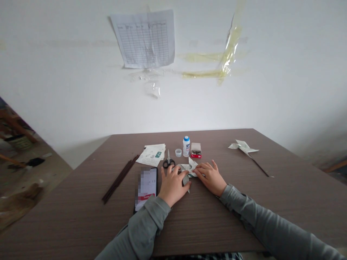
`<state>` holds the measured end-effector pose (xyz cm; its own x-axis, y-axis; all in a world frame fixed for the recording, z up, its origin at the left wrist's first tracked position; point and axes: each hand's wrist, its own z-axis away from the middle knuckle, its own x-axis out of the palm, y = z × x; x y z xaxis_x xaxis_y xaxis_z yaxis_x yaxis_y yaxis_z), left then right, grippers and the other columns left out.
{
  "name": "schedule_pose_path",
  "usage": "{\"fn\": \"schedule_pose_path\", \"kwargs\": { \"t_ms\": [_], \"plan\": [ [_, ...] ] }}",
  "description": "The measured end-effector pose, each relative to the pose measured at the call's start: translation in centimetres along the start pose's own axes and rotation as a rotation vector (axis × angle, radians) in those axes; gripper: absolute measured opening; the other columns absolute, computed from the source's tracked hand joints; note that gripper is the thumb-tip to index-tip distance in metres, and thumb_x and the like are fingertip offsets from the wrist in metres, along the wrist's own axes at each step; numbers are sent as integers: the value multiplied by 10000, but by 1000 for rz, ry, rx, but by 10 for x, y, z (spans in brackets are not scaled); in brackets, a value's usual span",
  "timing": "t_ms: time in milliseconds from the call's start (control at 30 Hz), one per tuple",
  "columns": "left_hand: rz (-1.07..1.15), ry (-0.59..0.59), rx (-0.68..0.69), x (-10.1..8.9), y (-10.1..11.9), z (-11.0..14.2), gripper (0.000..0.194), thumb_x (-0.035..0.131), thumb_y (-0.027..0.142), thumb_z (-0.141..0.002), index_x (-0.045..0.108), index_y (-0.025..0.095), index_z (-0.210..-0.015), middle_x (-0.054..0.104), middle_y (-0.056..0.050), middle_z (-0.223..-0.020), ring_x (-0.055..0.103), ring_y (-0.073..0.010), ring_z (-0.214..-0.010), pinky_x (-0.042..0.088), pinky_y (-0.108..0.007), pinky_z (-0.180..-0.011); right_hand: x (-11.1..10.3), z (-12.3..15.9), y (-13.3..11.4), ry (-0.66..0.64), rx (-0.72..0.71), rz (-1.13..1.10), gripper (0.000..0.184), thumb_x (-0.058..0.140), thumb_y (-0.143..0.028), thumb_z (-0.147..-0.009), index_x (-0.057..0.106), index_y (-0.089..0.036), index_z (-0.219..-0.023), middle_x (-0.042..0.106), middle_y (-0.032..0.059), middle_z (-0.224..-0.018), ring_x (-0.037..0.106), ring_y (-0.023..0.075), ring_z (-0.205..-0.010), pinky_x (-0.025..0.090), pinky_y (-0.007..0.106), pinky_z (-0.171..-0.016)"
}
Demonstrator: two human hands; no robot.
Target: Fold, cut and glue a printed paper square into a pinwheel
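Head camera looks down at our two hands on the wood-grain desk (81, 220); our left hand (173, 187) and right hand (210, 177) meet over a folded paper pinwheel (187, 171), which lies on the desk between them; our left fingers (170, 171) curl over its near side, holding it in a narrow grip, while our right fingers (203, 169) lie close together on its upper flap, pressing it down; just left of the left hand lies a phone (145, 188), its screen blurred; a pair of scissors (168, 161) rests just beyond that hand; past them stand a small clear cap (178, 152), a white bottle (186, 146) with a blue top and a small red box (196, 150); a stack of printed paper sheets (154, 154) lies further left, with thin dark sticks (119, 178) beside the phone; a paper pinwheel on a dark stick (244, 148) lies well off to the right.
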<state>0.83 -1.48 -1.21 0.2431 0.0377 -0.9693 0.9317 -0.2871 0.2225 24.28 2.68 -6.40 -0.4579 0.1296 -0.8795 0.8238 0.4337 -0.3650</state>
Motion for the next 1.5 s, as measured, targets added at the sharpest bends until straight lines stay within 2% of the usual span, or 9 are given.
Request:
{"fn": "schedule_pose_path", "kwargs": {
  "t_ms": [100, 333, 600, 833, 967, 1100, 1267, 1500],
  "plan": [
    [-6, -16, -9, -1, 1, 0, 507, 901, 358, -1172, 914, 400, -1678, 837, -127, -1764, 618, -511, -1799, 367, -914, -1554, 4, 0, 5, 19, -22, -4, 372, 657, -332, -1299, 1021, -403, -1277, 978, 53, -1410, 886, 382, -1405, 423, 927, -1517],
    [-6, -24, -2, -4, 1, -1, 513, 918, 368, -1165, 921, 443, -1672, 824, -115, -1797, 618, -519, -1804, 373, -921, -1550, 3, 2, 0, 7, -43, 73, 340, 689, -382, -1305, 1021, -434, -1356, 946, 77, -1425, 864, 400, -1432, 463, 924, -1495],
    [-13, -39, 5, -6, 0, -4, 505, 948, 385, -1146, 933, 442, -1647, 797, -121, -1811, 622, -519, -1791, 388, -915, -1541, -3, 1, -5, -36, -32, 70, 392, 630, -379, -1310, 1013, -409, -1393, 928, 107, -1450, 839, 432, -1445, 423, 970, -1493],
    [13, -11, -1, 2, -5, -3, 497, 902, 407, -1156, 923, 422, -1653, 815, -123, -1767, 633, -509, -1749, 374, -906, -1537, 1, 1, 2, -9, -31, 23, 406, 624, -347, -1304, 1013, -447, -1364, 942, 67, -1428, 861, 411, -1446, 397, 944, -1527],
    [-1, -20, -10, 0, -3, -2, 549, 916, 393, -1158, 893, 414, -1706, 824, -125, -1773, 648, -507, -1758, 379, -905, -1546, 3, 0, 7, -2, -22, -8, 430, 600, -340, -1306, 1002, -458, -1398, 949, 56, -1416, 871, 404, -1432, 400, 943, -1525],
    [-12, -3, -7, -1, -2, -1, 522, 946, 386, -1145, 921, 443, -1664, 830, -104, -1777, 668, -497, -1751, 419, -882, -1544, 4, 1, 6, 0, -43, 18, 379, 645, -390, -1292, 1012, -464, -1349, 941, 65, -1394, 864, 414, -1410, 427, 949, -1501],
    [-22, -22, 1, -2, -2, -2, 480, 922, 391, -1164, 932, 432, -1642, 821, -121, -1791, 650, -518, -1761, 392, -939, -1528, 1, 0, 0, -35, -27, 37, 367, 659, -412, -1287, 1016, -454, -1361, 920, 82, -1434, 841, 427, -1432, 432, 983, -1483],
    [-9, -18, 13, -3, -2, -3, 459, 915, 389, -1159, 938, 406, -1618, 827, -134, -1768, 639, -526, -1762, 359, -959, -1527, 1, 0, 3, -25, -39, 42, 369, 658, -398, -1277, 1014, -471, -1344, 931, 73, -1417, 845, 420, -1416, 461, 952, -1479]
  ]
}}
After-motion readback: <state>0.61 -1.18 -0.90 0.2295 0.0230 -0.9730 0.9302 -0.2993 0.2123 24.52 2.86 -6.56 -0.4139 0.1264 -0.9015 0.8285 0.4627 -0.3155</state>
